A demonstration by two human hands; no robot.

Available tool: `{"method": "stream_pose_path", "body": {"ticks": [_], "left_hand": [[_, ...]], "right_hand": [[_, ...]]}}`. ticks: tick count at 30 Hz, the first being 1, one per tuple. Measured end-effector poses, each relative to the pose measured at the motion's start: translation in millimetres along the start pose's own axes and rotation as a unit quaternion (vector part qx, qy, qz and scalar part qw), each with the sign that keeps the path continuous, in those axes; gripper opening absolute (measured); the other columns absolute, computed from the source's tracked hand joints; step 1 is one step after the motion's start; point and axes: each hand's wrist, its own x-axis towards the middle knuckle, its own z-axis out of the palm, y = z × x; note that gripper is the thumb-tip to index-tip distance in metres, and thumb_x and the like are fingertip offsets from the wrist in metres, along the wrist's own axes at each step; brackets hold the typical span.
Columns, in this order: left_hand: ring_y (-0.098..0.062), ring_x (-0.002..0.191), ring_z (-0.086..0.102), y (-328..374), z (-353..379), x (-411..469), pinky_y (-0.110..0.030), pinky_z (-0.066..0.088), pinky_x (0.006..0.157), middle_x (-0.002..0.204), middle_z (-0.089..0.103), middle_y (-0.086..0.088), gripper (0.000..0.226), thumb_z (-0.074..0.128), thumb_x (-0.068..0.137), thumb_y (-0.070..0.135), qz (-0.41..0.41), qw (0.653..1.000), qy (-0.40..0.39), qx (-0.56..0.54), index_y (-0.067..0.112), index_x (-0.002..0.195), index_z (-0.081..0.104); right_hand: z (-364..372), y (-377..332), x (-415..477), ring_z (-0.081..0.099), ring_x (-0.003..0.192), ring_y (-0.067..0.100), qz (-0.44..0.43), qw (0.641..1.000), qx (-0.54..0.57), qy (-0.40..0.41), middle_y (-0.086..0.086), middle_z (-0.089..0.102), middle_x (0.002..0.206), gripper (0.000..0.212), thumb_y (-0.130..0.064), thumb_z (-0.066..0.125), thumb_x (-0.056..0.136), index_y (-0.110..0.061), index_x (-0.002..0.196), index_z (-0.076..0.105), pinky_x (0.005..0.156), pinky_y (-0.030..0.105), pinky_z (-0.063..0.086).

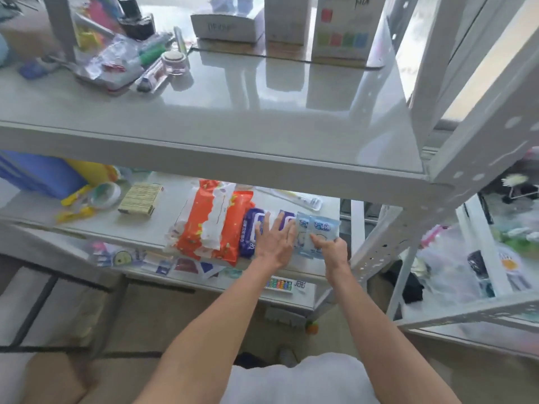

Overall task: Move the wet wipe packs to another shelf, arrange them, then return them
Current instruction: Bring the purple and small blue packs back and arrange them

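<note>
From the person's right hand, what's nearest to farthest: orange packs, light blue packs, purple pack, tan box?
1. Light blue packs: gripped by the right hand.
2. Purple pack: just left, under the left hand.
3. Orange packs: further left.
4. Tan box: far left.

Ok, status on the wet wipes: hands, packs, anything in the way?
Left hand flat on the purple pack. Right hand grips the light blue packs, right end of row. Orange packs at left; nothing blocks the hands.
</note>
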Motion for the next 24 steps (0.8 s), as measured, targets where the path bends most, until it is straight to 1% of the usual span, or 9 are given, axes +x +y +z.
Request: {"method": "stream_pose_path", "body": {"ticks": [2, 3, 5, 9, 14, 18, 21, 23, 24], "left_hand": [[-0.030, 0.158, -0.012, -25, 5, 3, -0.055, -0.008, 0.123, 0.172, -0.002, 0.007, 0.055, 0.006, 0.107, 0.048, 0.018, 0.998, -0.036, 0.052, 0.043, 0.161, 0.010], [-0.027, 0.157, -0.018, -35, 7, 3, -0.054, -0.010, 0.123, 0.172, -0.009, 0.006, 0.054, 0.005, 0.107, 0.048, 0.025, 0.997, -0.042, 0.064, 0.044, 0.161, 0.002], [-0.021, 0.155, -0.024, -51, 8, 5, -0.052, -0.013, 0.125, 0.170, -0.017, 0.007, 0.054, 0.003, 0.107, 0.049, 0.024, 0.997, -0.052, 0.060, 0.045, 0.161, -0.004], [-0.018, 0.155, -0.025, -66, 4, 9, -0.049, -0.012, 0.126, 0.170, -0.019, 0.007, 0.054, 0.006, 0.108, 0.046, 0.025, 0.997, -0.056, 0.054, 0.041, 0.162, -0.003], [-0.019, 0.155, -0.024, -82, -9, 14, -0.049, -0.011, 0.126, 0.170, -0.018, 0.006, 0.054, 0.008, 0.109, 0.044, 0.025, 0.997, -0.058, 0.037, 0.039, 0.162, -0.003], [-0.019, 0.155, -0.025, -109, -19, 19, -0.047, -0.013, 0.126, 0.170, -0.018, 0.006, 0.055, 0.008, 0.109, 0.045, 0.017, 0.997, -0.058, 0.040, 0.039, 0.162, -0.005], [-0.021, 0.155, -0.025, -121, -22, 23, -0.048, -0.013, 0.126, 0.170, -0.018, 0.004, 0.055, 0.007, 0.109, 0.045, 0.021, 0.996, -0.064, 0.057, 0.039, 0.162, -0.005], [-0.025, 0.156, -0.022, -119, -24, 25, -0.049, -0.012, 0.126, 0.172, -0.014, 0.001, 0.055, 0.009, 0.109, 0.045, 0.023, 0.996, -0.057, 0.062, 0.040, 0.162, -0.001], [-0.027, 0.157, -0.018, -115, -26, 25, -0.050, -0.011, 0.126, 0.172, -0.009, 0.000, 0.055, 0.011, 0.109, 0.045, 0.022, 0.997, -0.045, 0.058, 0.040, 0.162, 0.004]], "right_hand": [[8, 3, 9, 0.075, 0.092, 0.029, 0.027, 1.000, -0.008, -0.015, 0.012, 0.078, 0.103, 0.031, -0.005, 0.079, 0.084, 0.000, 0.114, 0.071, 0.079, 0.040, 0.061], [14, 3, 11, 0.075, 0.092, 0.031, 0.036, 0.999, -0.007, -0.030, 0.014, 0.078, 0.102, 0.025, -0.002, 0.076, 0.085, 0.000, 0.110, 0.072, 0.081, 0.042, 0.061], [29, 2, 13, 0.074, 0.086, 0.030, 0.044, 0.998, -0.002, -0.050, 0.014, 0.077, 0.098, 0.016, 0.003, 0.072, 0.087, -0.003, 0.102, 0.072, 0.080, 0.043, 0.060], [48, 6, 19, 0.074, 0.088, 0.029, 0.035, 0.998, -0.031, -0.031, 0.014, 0.077, 0.099, 0.016, 0.003, 0.072, 0.087, -0.004, 0.101, 0.072, 0.085, 0.044, 0.060], [70, 6, 26, 0.076, 0.089, 0.030, 0.033, 0.998, -0.043, -0.020, 0.017, 0.078, 0.101, 0.023, 0.000, 0.075, 0.086, 0.002, 0.108, 0.072, 0.077, 0.038, 0.061], [98, 9, 24, 0.076, 0.090, 0.032, 0.037, 0.998, -0.046, -0.036, 0.016, 0.078, 0.101, 0.022, -0.002, 0.076, 0.086, 0.000, 0.108, 0.073, 0.083, 0.042, 0.062], [108, 6, 22, 0.076, 0.088, 0.030, 0.048, 0.997, -0.050, -0.047, 0.015, 0.078, 0.100, 0.021, -0.002, 0.077, 0.086, 0.000, 0.106, 0.073, 0.078, 0.038, 0.062], [104, 3, 23, 0.075, 0.088, 0.030, 0.053, 0.996, -0.055, -0.045, 0.014, 0.078, 0.100, 0.024, -0.003, 0.077, 0.085, 0.003, 0.109, 0.073, 0.075, 0.034, 0.061], [99, 2, 23, 0.076, 0.092, 0.032, 0.054, 0.996, -0.055, -0.044, 0.015, 0.078, 0.102, 0.026, -0.004, 0.078, 0.085, 0.003, 0.109, 0.073, 0.079, 0.036, 0.062]]}}
